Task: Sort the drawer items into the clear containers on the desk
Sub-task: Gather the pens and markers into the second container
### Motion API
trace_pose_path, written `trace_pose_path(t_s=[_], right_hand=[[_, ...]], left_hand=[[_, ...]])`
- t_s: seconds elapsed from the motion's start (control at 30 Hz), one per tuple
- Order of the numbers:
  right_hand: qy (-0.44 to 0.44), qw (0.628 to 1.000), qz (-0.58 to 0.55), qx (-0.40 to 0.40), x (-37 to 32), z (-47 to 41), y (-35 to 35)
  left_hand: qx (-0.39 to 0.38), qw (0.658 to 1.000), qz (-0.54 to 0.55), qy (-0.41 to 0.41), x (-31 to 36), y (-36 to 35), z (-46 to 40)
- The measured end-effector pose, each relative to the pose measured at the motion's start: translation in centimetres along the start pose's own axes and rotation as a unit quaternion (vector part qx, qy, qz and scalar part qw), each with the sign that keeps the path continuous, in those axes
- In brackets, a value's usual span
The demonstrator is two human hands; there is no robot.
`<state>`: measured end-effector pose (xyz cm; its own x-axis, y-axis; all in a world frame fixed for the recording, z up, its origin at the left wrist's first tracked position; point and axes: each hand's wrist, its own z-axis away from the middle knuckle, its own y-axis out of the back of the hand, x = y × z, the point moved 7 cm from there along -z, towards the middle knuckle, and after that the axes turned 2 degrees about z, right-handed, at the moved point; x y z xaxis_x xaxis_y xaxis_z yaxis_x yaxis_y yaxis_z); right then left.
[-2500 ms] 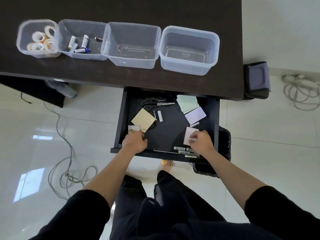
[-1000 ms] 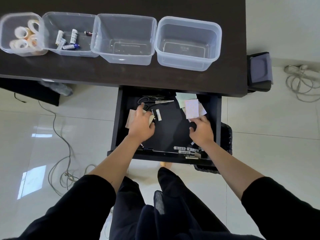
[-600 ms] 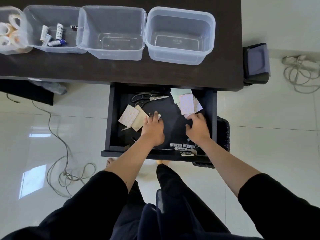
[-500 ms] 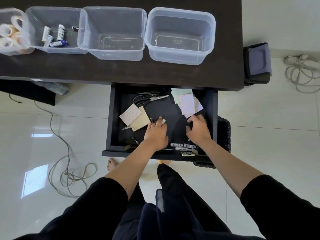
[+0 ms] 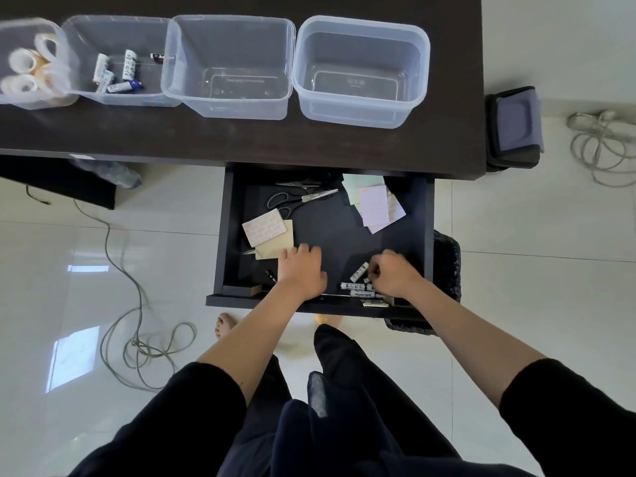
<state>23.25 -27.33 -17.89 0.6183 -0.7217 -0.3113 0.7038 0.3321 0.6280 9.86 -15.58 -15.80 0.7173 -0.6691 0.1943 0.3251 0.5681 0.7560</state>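
Observation:
The open black drawer [image 5: 220, 235] holds scissors [image 5: 303, 197], pastel sticky notes [image 5: 375, 206], a dotted pad [image 5: 263, 230] lying on a tan pad [image 5: 280, 247], and batteries [image 5: 361, 293] along the front right. My left hand [image 5: 301, 271] rests curled beside the tan pad, where two batteries lay; they are hidden under it. My right hand [image 5: 392, 273] pinches the end of a tilted battery [image 5: 359, 272]. On the desk stand a tape container [image 5: 20, 98], a battery container [image 5: 79, 29] and two empty containers [image 5: 230, 22] [image 5: 361, 24].
A small black item [image 5: 271, 275] lies at the drawer's front left. A black bin [image 5: 447, 270] stands under the drawer's right side. Cables [image 5: 137, 339] trail over the white floor. A dark pouch [image 5: 516, 125] sits right of the desk [image 5: 241, 139].
My left hand closed over the two batteries beside the tan pad and drew back toward the drawer front. My right hand left the sticky notes and came down onto the front batteries.

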Motion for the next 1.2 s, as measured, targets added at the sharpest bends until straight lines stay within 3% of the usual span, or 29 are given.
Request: trace_pose_path(t_s=[0.1,0.27,0.43,0.63,0.9,1.0,1.07,1.2], right_hand=[[0.021,0.995,-0.101,0.010,-0.2,0.2,0.8],[0.013,0.981,-0.159,0.114,0.2,-0.2,2.2],[-0.038,0.997,-0.065,0.032,0.4,-0.7,1.1],[-0.079,0.993,0.040,-0.081,0.0,-0.3,-0.3],[0.009,0.986,-0.135,-0.097,-1.7,0.1,-1.2],[-0.003,0.979,-0.202,-0.028,-0.6,0.1,0.4],[-0.004,0.990,-0.143,0.004,-0.2,0.1,1.5],[-0.034,0.994,0.043,-0.093,-0.4,0.5,-0.1]], left_hand=[[-0.046,0.992,0.115,0.027,-0.6,-0.6,1.0],[0.041,0.986,0.094,0.128,-3.0,1.6,2.1],[-0.070,0.974,0.041,0.210,-6.4,0.3,2.5],[-0.140,0.979,0.036,0.146,-6.5,-0.8,1.9],[-0.189,0.969,0.158,0.030,-3.3,-2.2,1.1],[-0.177,0.962,0.205,0.026,-2.5,-2.0,1.0],[-0.154,0.967,0.200,0.034,-2.5,-1.9,0.9],[-0.162,0.964,0.207,0.042,-2.4,-2.0,0.9]])
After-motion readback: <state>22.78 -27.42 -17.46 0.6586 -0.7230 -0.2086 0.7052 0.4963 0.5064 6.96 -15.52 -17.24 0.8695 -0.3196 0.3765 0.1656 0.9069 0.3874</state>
